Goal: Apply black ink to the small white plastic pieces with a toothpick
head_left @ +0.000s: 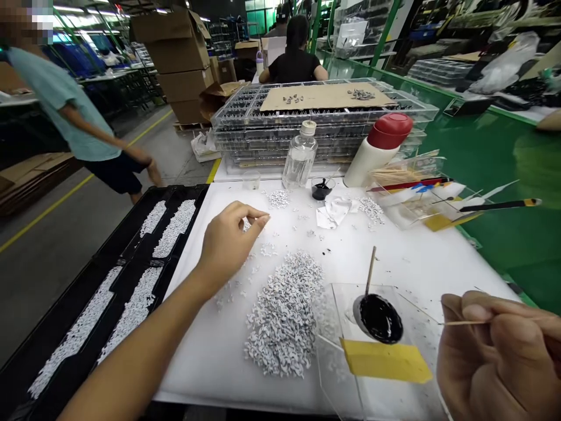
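**Head view: two hands at a white-topped desk [210, 362], with white pieces both heaped and laid in rows.**
The left hand [230, 248], at 8 o'clock, has its fingers [261, 217] pinched together above scattered white pieces [265, 250]; any piece held is too small to tell. The right hand [495, 362], at 4 o'clock, has its fingers clamped on a wooden pick [464, 322]. A large heap of white pieces [283, 316] lies at 6 o'clock, unsorted; filled rows [173, 228] occupy a black tray [131, 260] at 8 o'clock. A black-filled cup [377, 318] stands at 4 o'clock.
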Available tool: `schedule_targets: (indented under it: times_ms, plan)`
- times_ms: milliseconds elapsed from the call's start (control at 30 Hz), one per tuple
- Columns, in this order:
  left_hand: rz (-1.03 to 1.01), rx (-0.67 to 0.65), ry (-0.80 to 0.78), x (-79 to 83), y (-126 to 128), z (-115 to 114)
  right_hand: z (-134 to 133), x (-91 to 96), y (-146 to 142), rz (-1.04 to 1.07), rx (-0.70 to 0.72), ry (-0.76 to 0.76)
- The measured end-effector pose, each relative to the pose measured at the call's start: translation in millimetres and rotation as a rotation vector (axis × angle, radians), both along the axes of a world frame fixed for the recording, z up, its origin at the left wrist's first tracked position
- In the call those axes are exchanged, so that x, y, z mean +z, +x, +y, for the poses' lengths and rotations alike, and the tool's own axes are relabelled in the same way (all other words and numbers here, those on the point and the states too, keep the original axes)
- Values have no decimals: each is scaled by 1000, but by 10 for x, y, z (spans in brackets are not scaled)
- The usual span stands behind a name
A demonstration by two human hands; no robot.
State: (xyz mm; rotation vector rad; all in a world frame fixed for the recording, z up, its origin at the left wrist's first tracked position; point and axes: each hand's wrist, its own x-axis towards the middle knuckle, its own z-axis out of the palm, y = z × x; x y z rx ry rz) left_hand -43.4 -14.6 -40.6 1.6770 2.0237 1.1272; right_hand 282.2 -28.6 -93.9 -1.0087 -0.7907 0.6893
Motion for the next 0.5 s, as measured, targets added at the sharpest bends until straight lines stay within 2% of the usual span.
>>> schedule_targets:
  times_ms: [100,200,300,500]
  plan:
    - [131,-6,-271,-77,-130,149,46,7,-15,1,-27,-14]
    - [222,-42,-408,-137,-112,198,60,12,-32,16,-17,-38]
    - [287,-77,-433,-152,-71,200,53,3,-32,12,-13,-57]
    - [337,-129,-388,-74,-13,113,49,-12,-33,3,-43,-80]
